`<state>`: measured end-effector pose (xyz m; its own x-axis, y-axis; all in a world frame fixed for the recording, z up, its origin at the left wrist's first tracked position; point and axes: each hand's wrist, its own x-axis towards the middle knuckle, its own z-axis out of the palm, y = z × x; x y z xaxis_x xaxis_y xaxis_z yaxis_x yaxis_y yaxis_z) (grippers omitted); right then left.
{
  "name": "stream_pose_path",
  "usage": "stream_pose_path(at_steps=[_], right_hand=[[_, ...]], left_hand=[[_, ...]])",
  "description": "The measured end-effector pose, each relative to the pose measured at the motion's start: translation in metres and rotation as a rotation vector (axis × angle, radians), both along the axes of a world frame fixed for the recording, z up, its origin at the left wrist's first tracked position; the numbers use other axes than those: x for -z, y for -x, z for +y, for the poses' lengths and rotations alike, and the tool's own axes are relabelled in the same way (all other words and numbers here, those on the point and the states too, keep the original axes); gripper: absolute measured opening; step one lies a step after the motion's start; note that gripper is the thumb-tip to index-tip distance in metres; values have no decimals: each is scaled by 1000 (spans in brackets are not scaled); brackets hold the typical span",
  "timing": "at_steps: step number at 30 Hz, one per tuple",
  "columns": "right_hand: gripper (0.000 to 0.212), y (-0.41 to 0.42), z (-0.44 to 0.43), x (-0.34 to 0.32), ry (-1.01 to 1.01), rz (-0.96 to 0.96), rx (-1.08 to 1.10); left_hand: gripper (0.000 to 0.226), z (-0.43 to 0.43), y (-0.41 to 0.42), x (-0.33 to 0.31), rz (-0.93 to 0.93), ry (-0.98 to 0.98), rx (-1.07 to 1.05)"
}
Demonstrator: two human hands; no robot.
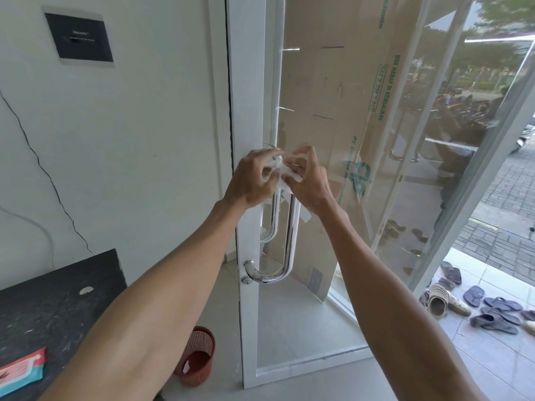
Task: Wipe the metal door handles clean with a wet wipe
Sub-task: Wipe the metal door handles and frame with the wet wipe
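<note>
Here we are working at the very top of the handle, with most of the metal left to do.

Our left hand (252, 180) and right hand (309, 183) meet at the upper end of the near door handle (292, 233). The fingers (302, 157) of both are curled and pinching the white wet wipe (285, 173) between them. It is bunched right against the handle's top bend, though we cannot quite tell whether it is wrapped round the bar or only pressed to it. By our reckoning the job is in its early part. The long shaft below the hands and the bottom curve look bare of the wipe. The second handle (275, 215), just behind the near handle through the glass, also awaits its turn. Well to the lower left of the handle, a wipe pack (20, 369) lies on the counter (58, 314).
</note>
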<state>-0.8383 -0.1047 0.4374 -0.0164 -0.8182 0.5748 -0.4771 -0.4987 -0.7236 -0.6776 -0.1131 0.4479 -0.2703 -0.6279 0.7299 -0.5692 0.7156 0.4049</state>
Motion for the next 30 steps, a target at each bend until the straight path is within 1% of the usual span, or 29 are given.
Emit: stream_pose_path(at_steps=[3,6,8,9,11,13,14,16,19,22,27,30], right_hand=[[46,3,-3,2,28,13,54],[61,4,-3,7,-6,27,133],[67,5,-4,15,-77,62,162],[67,7,-6,21,-114,73,170],[57,12,-11,34,-166,85,188],[40,16,-15,46,-188,97,217],[32,16,-17,51,-198,87,229],[25,15,-19,55,-210,74,254],[25,11,-22,53,-216,82,281],[26,12,-25,52,-216,87,284],[27,14,-31,55,-209,92,250],[25,13,-31,55,-217,71,246]], left_hand=[[35,1,13,0,-138,63,25],[25,-3,10,2,-213,72,47],[29,-9,0,4,-287,73,44],[33,-11,-5,5,-307,75,36],[43,-16,-16,6,-291,81,3],[49,-23,-29,7,-247,65,-57],[50,-26,-36,8,-239,63,-97],[46,-27,-39,6,-254,68,-150],[37,-15,-17,3,-319,146,-137],[38,-15,8,5,-383,206,-122],[48,-32,-4,2,-345,145,-88],[51,-34,-11,8,-321,167,-103]])
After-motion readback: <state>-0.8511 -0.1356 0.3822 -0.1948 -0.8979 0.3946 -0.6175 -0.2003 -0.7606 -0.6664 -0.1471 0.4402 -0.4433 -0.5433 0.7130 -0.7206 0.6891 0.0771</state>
